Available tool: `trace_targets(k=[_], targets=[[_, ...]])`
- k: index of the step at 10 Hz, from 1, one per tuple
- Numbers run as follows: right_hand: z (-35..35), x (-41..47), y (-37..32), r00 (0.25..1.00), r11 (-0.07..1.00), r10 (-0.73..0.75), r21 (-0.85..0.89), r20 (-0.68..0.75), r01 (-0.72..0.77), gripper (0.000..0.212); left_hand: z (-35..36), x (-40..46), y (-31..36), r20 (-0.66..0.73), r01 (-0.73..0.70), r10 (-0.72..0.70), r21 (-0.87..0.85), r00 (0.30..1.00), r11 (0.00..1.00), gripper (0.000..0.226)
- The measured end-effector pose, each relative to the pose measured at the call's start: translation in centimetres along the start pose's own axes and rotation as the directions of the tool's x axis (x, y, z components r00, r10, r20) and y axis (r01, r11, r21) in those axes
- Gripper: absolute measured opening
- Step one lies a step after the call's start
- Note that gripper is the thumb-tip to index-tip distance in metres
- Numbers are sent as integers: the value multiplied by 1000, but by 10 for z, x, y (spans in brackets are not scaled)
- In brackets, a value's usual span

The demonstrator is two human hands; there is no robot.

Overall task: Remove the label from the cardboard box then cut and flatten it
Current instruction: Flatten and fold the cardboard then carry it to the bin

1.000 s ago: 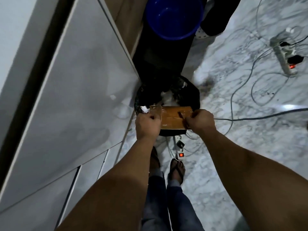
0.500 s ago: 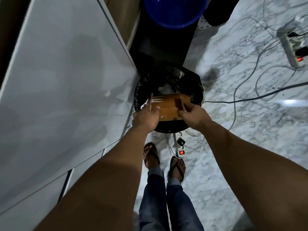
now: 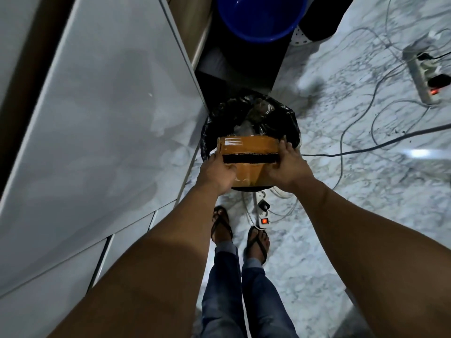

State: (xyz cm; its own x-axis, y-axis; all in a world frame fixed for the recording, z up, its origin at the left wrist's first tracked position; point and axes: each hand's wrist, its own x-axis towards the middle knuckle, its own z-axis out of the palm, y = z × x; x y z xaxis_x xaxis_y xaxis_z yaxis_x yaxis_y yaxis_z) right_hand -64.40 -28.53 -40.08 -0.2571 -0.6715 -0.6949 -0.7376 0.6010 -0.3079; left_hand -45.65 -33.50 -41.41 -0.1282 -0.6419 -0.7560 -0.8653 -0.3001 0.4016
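A small brown cardboard box (image 3: 251, 147), wrapped in shiny clear tape, hovers over a round bin lined with a black bag (image 3: 212, 128). A dark slit runs across the box between its flaps. My left hand (image 3: 216, 173) grips the box's left end. My right hand (image 3: 285, 167) grips the right end, fingers curled over its edge. No label shows on the box's visible faces.
A white glossy cabinet (image 3: 97, 118) stands close on the left. A blue bucket (image 3: 261, 15) sits behind the bin. Power strips (image 3: 263, 217) (image 3: 425, 74) and several cables (image 3: 366, 147) lie on the marble floor. My sandalled feet (image 3: 240, 236) stand just before the bin.
The box has turned in my hands and its flaps have parted, showing a dark slit. My right hand shifted from the box's middle to its right end.
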Motion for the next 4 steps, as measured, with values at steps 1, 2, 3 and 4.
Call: trace_targets(k=[1, 2, 3, 4], targets=[[-11, -9, -10, 998, 996, -67, 51, -10, 68, 80, -10, -16, 10, -39, -57, 57, 16, 998, 998, 54], [-25, -27, -22, 996, 994, -88, 70, -23, 89, 75, -20, -36, 23, -101, -114, 117, 33, 988, 993, 39], [-43, -49, -33, 992, 989, -119, 79, -40, 122, 70, -32, -58, 32, -148, -157, 159, 23, 976, 987, 37], [-58, -76, -43, 983, 980, -169, 95, -75, 175, 61, -40, -83, 38, -185, -186, 181, -7, 966, 983, 38]])
